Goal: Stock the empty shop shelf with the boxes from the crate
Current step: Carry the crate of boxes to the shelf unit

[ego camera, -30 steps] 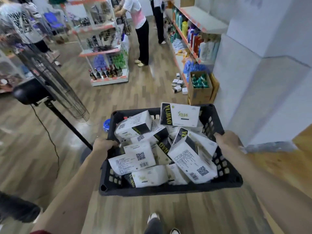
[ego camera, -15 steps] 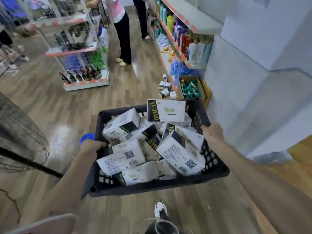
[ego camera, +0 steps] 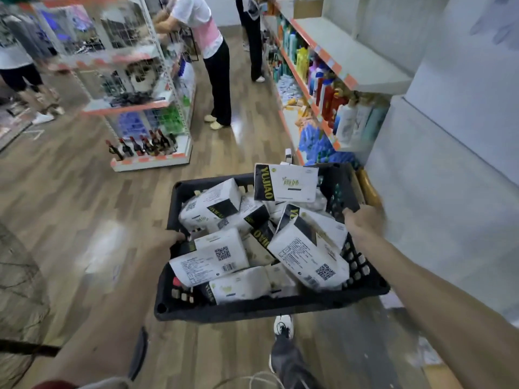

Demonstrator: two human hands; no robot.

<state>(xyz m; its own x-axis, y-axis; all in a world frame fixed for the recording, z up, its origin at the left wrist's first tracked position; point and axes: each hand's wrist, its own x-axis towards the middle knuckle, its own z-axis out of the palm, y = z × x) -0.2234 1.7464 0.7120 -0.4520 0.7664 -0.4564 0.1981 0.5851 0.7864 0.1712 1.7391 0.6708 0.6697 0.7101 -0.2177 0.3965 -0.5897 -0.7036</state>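
Aisle: wooden floor (ego camera: 70, 192).
Crate (ego camera: 252, 310): heaped with boxes (ego camera: 213, 254).
Grip: my left hand (ego camera: 165, 240), right hand (ego camera: 362, 220) clasp its side rims.

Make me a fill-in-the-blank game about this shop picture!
The crate held by the left hand and right hand is coloured ____.
The boxes inside it are mostly ____.
The upright box at its far end reads ____.
Missing words: black; white; YUJIAO.
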